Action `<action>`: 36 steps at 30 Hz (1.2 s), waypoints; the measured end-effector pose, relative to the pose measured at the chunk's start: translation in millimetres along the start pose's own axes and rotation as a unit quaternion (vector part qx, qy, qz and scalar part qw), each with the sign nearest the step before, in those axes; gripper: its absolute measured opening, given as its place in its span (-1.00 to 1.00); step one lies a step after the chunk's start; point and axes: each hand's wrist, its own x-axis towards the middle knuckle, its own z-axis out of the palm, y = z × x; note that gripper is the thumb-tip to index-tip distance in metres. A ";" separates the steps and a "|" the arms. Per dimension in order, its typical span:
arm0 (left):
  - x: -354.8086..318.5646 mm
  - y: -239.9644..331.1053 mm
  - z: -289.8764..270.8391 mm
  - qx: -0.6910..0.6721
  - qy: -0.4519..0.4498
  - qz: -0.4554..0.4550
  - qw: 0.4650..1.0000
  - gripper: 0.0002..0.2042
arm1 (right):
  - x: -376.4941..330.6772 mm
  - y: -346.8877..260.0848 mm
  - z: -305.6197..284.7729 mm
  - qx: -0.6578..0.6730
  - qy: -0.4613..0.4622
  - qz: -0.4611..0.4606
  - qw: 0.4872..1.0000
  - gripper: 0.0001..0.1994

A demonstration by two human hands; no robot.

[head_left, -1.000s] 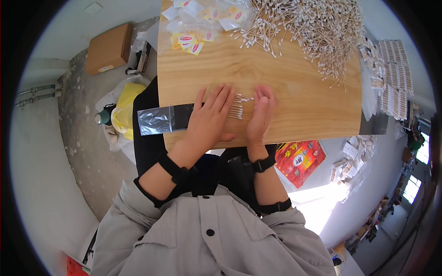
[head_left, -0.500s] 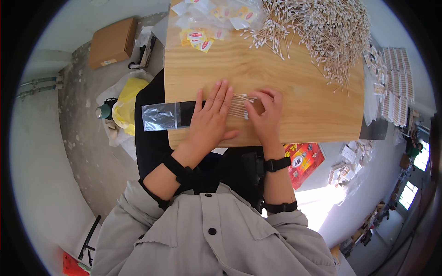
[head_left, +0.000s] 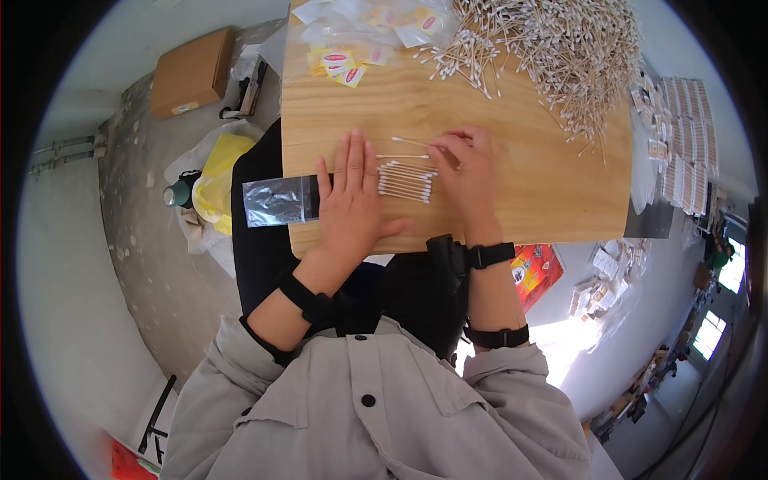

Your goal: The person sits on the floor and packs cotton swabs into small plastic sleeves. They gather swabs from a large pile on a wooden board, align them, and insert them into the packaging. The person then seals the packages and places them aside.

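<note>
My left hand (head_left: 350,200) lies flat on the wooden table, fingers stretched out and pointing away from me. Just right of its fingers is a neat row of cotton swabs (head_left: 406,182), side by side with their tips at the right. One swab (head_left: 402,157) lies a little apart on the row's far side. Between thumb and fingertips, my right hand (head_left: 470,168) pinches a single cotton swab (head_left: 410,142) pointing left, beyond the row. A clear plastic bag (head_left: 276,202) with a dark piece beside it sticks out left of my left hand, over the table's edge.
A big heap of loose cotton swabs (head_left: 576,64) covers the table's far right. Clear bags (head_left: 352,28) and yellow-and-white labels (head_left: 344,64) lie at the far left. On the floor at left are a cardboard box (head_left: 190,72), a yellow bag (head_left: 218,180) and a green bottle (head_left: 178,194).
My left hand has slid slightly left, off the row. My right hand has left the row's right end and moved farther away from me, now pinching one swab.
</note>
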 end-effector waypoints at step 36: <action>-21.1 9.8 9.0 0.002 -0.001 0.054 0.999 0.02 | -48.2 -47.4 55.5 0.367 0.115 0.149 0.911 -0.62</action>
